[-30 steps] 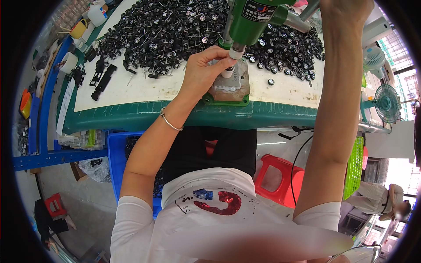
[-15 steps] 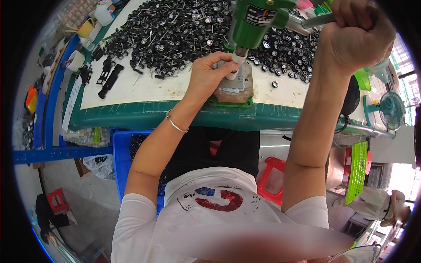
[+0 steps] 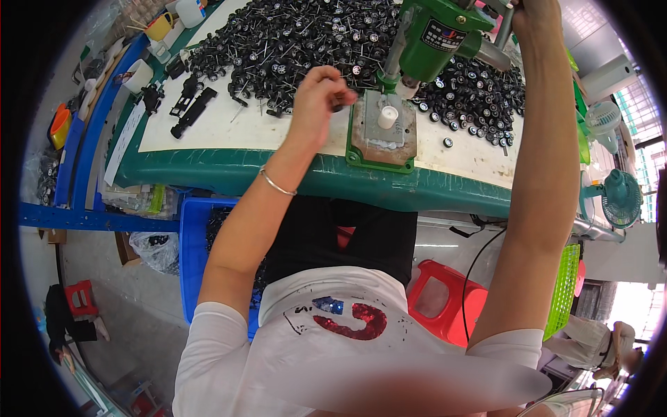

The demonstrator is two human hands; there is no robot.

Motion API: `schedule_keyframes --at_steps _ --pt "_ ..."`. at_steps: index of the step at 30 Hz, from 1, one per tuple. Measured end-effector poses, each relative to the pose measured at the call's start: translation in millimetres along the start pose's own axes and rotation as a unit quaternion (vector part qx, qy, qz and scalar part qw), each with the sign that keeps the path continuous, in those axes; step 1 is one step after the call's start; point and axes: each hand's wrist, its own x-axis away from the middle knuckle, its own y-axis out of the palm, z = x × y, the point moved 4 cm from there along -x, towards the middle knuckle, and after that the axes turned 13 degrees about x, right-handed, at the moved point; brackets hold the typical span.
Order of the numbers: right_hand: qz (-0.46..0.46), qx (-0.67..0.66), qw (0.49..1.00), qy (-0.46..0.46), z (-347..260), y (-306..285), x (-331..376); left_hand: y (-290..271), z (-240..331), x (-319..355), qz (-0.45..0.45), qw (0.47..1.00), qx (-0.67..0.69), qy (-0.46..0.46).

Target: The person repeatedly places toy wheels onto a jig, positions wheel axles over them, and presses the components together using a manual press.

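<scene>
My left hand (image 3: 318, 104) is raised over the table edge, left of the press base, its fingers curled together. A small dark thing shows blurred at its fingertips; I cannot make out its kind. High on the right, my right hand (image 3: 536, 19) is closed round the lever (image 3: 505, 29) of the green hand press (image 3: 432, 43), partly cut off by the picture's edge. Below the press head, a white cylindrical holder (image 3: 388, 117) stands upright on the grey plate (image 3: 375, 135) of the base. The press ram is apart from the holder.
A heap of black wheels on metal axles (image 3: 292, 55) covers the table's back. Loose wheels (image 3: 472, 97) lie right of the press. Black plastic chassis pieces (image 3: 193, 111) lie at left. A blue bin (image 3: 194, 271) and a red stool (image 3: 445, 299) stand below; a green fan (image 3: 620, 198) is at right.
My left hand has left the holder under the press and moved left. My right hand has swung the lever up, and the press ram has risen off the holder. The view has shifted slightly.
</scene>
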Motion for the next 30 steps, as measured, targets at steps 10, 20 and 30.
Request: schedule_keyframes --at_steps 10,20,30 --pt "0.005 0.248 0.968 0.039 104 -111 83 -7 6 0 -0.018 0.679 -0.719 0.149" --pt "-0.142 0.523 0.840 0.026 169 -112 202 1 13 -4 -0.006 0.562 -0.818 0.120" --pt "-0.149 0.221 0.958 0.103 170 -70 191 -11 12 13 0.027 0.886 -0.448 0.117"
